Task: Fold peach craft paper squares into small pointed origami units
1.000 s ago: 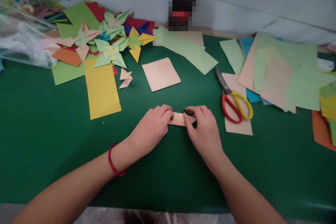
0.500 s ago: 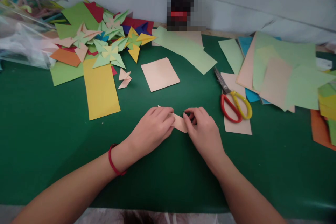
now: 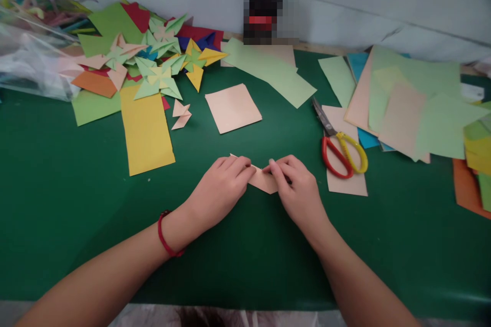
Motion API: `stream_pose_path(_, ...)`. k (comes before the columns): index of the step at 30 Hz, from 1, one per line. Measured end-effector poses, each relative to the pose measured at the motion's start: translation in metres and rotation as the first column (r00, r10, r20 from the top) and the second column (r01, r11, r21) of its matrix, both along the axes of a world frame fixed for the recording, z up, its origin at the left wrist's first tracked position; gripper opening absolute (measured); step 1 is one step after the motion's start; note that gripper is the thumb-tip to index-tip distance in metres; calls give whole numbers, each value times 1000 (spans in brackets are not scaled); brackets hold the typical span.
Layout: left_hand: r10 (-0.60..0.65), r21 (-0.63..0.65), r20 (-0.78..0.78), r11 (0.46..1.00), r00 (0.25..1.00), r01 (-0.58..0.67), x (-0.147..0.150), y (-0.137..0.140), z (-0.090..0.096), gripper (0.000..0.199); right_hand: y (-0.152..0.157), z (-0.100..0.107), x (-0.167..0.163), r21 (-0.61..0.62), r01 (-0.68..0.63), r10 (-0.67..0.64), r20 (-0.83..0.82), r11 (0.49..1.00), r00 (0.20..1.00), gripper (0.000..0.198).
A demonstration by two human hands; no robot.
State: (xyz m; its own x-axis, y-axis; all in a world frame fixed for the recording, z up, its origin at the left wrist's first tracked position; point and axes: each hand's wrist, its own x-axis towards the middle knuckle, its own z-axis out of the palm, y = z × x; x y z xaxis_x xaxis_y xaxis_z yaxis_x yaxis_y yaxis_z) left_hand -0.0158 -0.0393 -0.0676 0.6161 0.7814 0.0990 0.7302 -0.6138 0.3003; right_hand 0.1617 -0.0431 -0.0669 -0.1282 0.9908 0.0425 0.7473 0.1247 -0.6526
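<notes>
A small folded strip of peach paper [image 3: 263, 181] lies on the green table mat [image 3: 76, 204] between my hands. My left hand [image 3: 222, 189], with a red cord at the wrist, pins its left end with the fingertips. My right hand [image 3: 297, 189] presses down on its right end, where the corner is folded into a point. Most of the strip is hidden under my fingers.
A peach square [image 3: 233, 107] and a small folded peach piece [image 3: 181, 114] lie just beyond. Folded paper pinwheels [image 3: 161, 74] and a yellow sheet [image 3: 146, 130] sit at back left. Red-and-yellow scissors [image 3: 341, 145] and stacked sheets [image 3: 414, 107] lie at right. A plastic bag [image 3: 30, 61] sits far left.
The flat peach strip has been folded at its right end into a slanted point. My right fingers moved in over the fold; my left hand stayed in place.
</notes>
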Motion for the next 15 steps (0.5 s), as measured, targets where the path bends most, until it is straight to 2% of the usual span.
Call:
stream_pose_path(7, -15, 42, 1, 999, 1000, 15, -1, 1, -1, 21, 3, -1, 4, 7, 96, -96, 12, 995, 995, 36)
stream_pose_path(13, -7, 36, 32, 999, 999, 6, 0, 1, -2, 23, 3, 0, 3, -53, 0, -3, -59, 999, 998, 33)
stream_pose_path(15, -10, 42, 36, 999, 999, 9, 0, 1, -2, 23, 3, 0, 3, -53, 11, -14, -57, 999, 998, 32)
